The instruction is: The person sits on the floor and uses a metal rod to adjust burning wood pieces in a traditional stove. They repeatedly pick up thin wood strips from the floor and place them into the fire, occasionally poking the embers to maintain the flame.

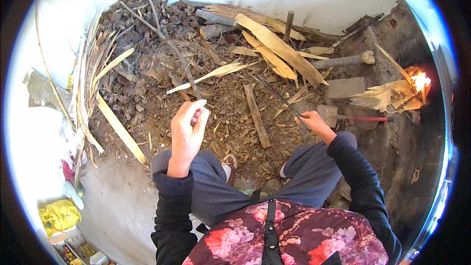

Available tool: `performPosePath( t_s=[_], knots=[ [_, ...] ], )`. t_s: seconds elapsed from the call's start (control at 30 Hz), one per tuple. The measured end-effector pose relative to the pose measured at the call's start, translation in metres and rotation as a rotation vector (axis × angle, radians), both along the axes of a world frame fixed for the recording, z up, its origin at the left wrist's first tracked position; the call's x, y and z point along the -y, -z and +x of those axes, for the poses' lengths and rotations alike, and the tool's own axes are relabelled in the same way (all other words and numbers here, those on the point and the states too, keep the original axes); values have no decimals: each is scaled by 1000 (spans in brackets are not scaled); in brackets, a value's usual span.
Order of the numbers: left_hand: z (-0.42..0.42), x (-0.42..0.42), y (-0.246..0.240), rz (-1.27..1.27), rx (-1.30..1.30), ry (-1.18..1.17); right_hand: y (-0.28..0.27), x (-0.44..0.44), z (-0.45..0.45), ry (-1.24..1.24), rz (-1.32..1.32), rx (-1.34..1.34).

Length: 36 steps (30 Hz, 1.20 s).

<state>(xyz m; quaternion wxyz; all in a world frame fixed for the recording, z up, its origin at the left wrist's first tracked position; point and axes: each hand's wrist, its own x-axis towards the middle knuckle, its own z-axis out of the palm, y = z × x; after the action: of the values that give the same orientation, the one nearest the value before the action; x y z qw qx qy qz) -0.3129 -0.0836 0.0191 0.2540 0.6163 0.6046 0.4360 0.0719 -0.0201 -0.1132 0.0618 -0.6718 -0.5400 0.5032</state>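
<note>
My right hand (317, 124) grips a thin dark rod (278, 95), which slants up and left over the leaf litter. In front of my left knee, my left hand (187, 129) is raised with loosely curled fingers, a small gap at the thumb, and nothing visible in it. Just beyond its fingertips shows the lower end of a long forked branch (176, 51). A short strip of wood (256, 116) lies on the ground between my hands. At the right, a fire (420, 81) burns at the end of a broad piece of split wood (386, 95).
Split planks (279, 49) and a log (342, 60) lie ahead. A brick (346, 87) and a red-handled tool (368, 119) are near the fire. Long wood strips (82, 88) lean at the left wall. A yellow bag (59, 215) sits at lower left.
</note>
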Motion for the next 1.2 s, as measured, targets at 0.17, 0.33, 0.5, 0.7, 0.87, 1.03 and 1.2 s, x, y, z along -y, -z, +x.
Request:
performPosePath(
  t_s=[0.17, 0.33, 0.5, 0.7, 0.87, 1.03, 1.2],
  knots=[
    [5, -3, 4, 44, -13, 52, -20, 34, 12, 102, -20, -123],
    [20, -7, -1, 63, -19, 110, -33, 63, 29, 221, -91, -272],
    [44, -12, -1, 68, -7, 196, -50, 100, 46, 476, -168, -502],
    [93, -21, -6, 44, -34, 364, -132, 191, 74, 758, -84, -737],
    [145, -17, -13, 58, 8, 602, -175, 262, 83, 1008, 198, -743],
    [183, -10, -16, 70, 20, 818, -155, 277, 109, 1287, 529, -705],
    [175, -17, 13, 4, -13, 789, -123, 207, 174, 1390, 736, -709]
  ],
)
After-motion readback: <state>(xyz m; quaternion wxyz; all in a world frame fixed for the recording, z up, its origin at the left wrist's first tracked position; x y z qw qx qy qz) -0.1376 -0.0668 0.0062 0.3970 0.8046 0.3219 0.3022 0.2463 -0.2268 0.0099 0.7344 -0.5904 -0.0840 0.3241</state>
